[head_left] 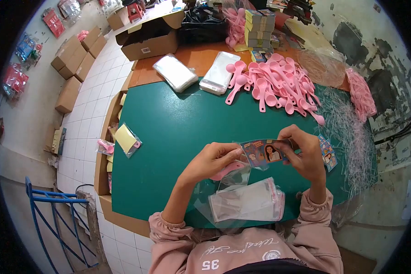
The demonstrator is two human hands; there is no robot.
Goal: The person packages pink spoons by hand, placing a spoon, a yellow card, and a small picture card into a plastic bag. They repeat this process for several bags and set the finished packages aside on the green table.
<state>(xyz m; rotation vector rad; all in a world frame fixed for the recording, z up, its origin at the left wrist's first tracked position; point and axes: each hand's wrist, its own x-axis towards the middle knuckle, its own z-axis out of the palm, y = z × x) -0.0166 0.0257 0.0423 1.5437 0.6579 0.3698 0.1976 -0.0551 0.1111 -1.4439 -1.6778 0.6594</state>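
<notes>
My right hand point(303, 153) pinches the right end of a printed card point(267, 153) with a picture of a person on it. At the card's left end, my left hand point(217, 160) has thumb and fingers closed on a clear plastic bag point(235, 179). Something pink, partly hidden, shows through the plastic under my left fingers. Below my hands lies a stack of clear bags point(246, 201) on the green table point(169, 137). More printed cards point(328, 153) are fanned out beside my right hand.
Pink spoons point(283, 82) are heaped at the back right, near bundled card stacks point(259, 29). Two bag packs point(176, 73) lie at the back. Shredded plastic point(349, 137) covers the right edge. A filled packet point(127, 139) overhangs the left edge, above an open box point(103, 173).
</notes>
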